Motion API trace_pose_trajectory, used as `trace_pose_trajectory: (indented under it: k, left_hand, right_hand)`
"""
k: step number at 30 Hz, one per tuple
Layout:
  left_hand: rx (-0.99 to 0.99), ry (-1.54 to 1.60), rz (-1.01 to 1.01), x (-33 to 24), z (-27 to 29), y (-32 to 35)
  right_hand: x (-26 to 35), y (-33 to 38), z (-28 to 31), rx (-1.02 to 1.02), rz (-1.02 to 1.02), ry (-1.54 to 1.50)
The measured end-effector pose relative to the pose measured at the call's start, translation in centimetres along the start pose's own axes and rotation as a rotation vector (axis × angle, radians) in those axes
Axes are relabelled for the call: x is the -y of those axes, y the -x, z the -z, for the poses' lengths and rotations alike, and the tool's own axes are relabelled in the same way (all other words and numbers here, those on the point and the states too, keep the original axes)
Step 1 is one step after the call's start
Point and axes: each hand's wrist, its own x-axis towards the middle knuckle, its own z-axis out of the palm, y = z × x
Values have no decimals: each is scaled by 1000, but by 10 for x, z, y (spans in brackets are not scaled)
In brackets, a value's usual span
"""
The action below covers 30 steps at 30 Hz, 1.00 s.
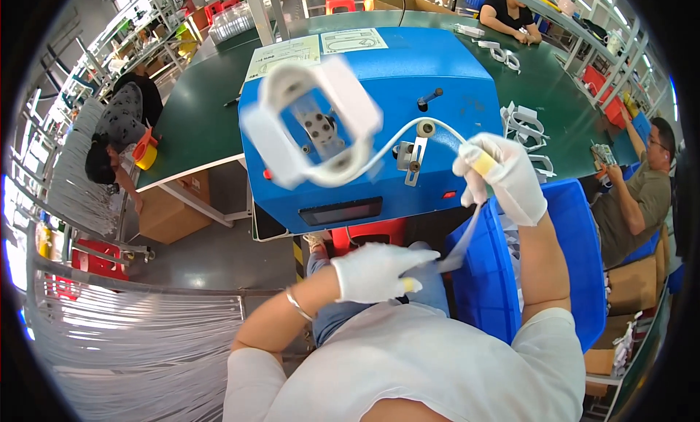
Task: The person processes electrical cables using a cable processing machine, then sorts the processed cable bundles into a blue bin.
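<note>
A blue box-shaped machine (379,108) stands on the green table in front of me. On its face a white cable coil (313,123) spins, blurred, around a winding fixture. A white cable (415,130) runs from the coil to my right hand (503,178), white-gloved, which is raised and closed on the cable. From there a pale length of the cable (467,240) hangs down to my left hand (379,272), also gloved, which pinches its lower end above my lap.
A blue plastic bin (569,254) sits at my right side. Bundles of white cable (131,334) hang on a rack at lower left. Wound white coils (525,123) lie on the green table (197,123). Other people work at left, top and right.
</note>
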Motion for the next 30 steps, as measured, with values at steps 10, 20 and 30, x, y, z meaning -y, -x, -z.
trace_pose_trajectory:
  k: [10, 20, 30]
  left_hand:
    - [-637, -273, 92, -98, 192, 26]
    - [-364, -598, -18, -52, 259, -3]
    - [-517, -694, 270, -52, 233, 67]
  right_hand:
    - [39, -107, 34, -388, 1122, 1177]
    - [71, -174, -59, -380, 1543, 961]
    - [62, -90, -75, -16, 1293, 1233]
